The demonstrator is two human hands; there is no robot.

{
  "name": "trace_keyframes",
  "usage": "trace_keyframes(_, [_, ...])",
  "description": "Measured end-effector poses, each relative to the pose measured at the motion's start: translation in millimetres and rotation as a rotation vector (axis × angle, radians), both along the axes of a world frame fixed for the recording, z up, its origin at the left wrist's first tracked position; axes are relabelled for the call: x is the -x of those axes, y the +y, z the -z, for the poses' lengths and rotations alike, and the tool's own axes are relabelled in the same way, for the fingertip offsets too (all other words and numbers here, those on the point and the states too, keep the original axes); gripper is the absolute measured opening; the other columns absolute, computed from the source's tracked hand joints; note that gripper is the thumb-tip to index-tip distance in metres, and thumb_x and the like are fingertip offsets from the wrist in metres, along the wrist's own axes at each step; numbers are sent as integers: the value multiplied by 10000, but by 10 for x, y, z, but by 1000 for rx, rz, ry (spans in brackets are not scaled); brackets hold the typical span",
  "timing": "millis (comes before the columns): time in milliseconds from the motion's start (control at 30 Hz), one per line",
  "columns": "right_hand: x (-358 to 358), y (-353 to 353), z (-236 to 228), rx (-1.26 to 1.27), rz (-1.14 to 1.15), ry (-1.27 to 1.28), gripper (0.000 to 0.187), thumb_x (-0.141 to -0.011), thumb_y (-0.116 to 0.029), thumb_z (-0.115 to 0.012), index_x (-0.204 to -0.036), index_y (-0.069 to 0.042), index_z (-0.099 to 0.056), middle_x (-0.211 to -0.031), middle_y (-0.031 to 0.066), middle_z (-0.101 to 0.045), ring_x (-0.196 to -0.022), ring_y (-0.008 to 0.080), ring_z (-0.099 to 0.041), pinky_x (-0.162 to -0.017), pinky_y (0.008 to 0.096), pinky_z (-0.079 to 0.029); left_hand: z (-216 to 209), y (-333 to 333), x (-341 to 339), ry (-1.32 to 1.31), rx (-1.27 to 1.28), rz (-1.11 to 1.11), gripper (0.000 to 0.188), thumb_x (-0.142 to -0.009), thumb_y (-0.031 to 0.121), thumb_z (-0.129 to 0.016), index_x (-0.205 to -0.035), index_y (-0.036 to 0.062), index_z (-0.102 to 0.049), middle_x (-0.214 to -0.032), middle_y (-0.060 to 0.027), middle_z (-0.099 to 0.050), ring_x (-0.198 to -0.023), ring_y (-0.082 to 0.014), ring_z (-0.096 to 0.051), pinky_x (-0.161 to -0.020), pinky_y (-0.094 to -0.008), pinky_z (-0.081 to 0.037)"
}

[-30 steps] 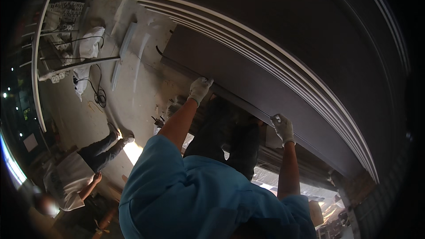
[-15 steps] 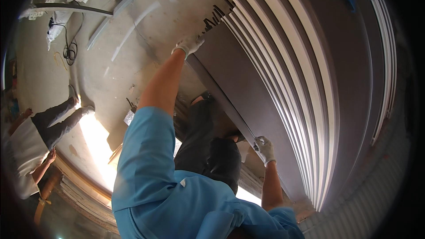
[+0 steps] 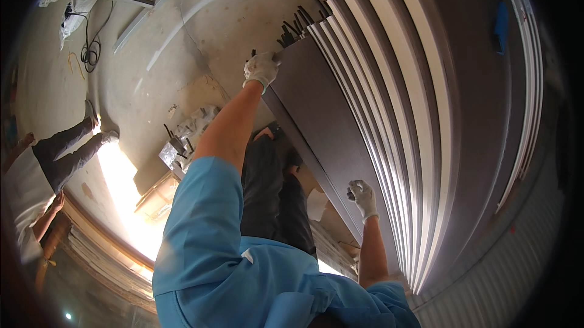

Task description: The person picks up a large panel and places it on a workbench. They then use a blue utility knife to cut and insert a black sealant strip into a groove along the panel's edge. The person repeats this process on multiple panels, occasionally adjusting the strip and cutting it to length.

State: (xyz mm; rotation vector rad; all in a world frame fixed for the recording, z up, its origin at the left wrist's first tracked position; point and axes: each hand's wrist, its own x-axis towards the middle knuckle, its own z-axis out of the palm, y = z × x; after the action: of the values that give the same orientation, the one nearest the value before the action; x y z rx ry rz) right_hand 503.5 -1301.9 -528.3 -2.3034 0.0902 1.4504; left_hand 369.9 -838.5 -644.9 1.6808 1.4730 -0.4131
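right hand (image 3: 363, 199) leaves the edge of the dark panel (image 3: 319, 109), fingers curled. left hand (image 3: 261, 68), fingers bent, seemingly steadies its corner alone; both grips unclear.

Bright light (image 3: 120, 167) on stained floor (image 3: 182, 79)

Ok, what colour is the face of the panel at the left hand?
Dark greyish brown; the panel shows best in head.

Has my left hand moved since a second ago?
Yes: judged against the row of panels, your left hand has moved toward their upper end.
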Motion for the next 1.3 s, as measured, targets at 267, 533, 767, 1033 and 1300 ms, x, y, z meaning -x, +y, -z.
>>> trace_keyframes(267, [-109, -124, -161, -166, -80, -46, 210, -957, -238, -685, -1043, -51, -728, -814, 38, -711, -718, 106, -670, -642, 262, -553, -282, -746, 259, -76, -591, 201, 575, -940, 406, -617, -1415, 105, -496, -1517, -152, -438, -1383, -344, -431, -1163, -510, -276])
trace_keyframes(533, [129, -141, -1028, -166, -697, -418, 300, -914, -400, -675, -1010, -125, -749, -871, 124, -745, -816, 284, -731, -723, 394, -559, -179, -2537, 2691, -99, -10, 229, 489, -880, 499, -619, -972, 27, -712, -979, -250, -697, -1012, -453, -641, -886, -517, -500])
trace_keyframes(767, [-16, 1318, -2359, -755, -511, -629, 160, -892, -243, -745, -946, -92, -740, -872, 91, -754, -810, 245, -744, -705, 355, -574, -660, -2565, 3802, 29, 579, -586, 392, -930, 398, -708, -1157, 78, -701, -971, -29, -689, -760, -201, -636, -702, -374, -491])
trace_keyframes(1033, [-957, 3498, -2657, -556, -176, -1378, 567, -924, -510, -662, -1315, -106, -591, -1183, 164, -680, -1056, 329, -672, -899, 416, -534, -523, -862, 4354, -383, 412, -879, 398, -929, 341, -706, -1215, 65, -682, -921, -38, -701, -680, -171, -652, -644, -332, -506])
trace_keyframes(1300, [-1736, 4161, -1957, 263, -64, -1440, 510, -986, -534, -519, -1374, -203, -523, -1266, 113, -648, -1160, 367, -608, -946, 488, -517, -1400, 744, 5114, -402, 49, -1033, 347, -953, 335, -686, -1172, 66, -686, -942, -33, -674, -783, -158, -662, -691, -313, -505])
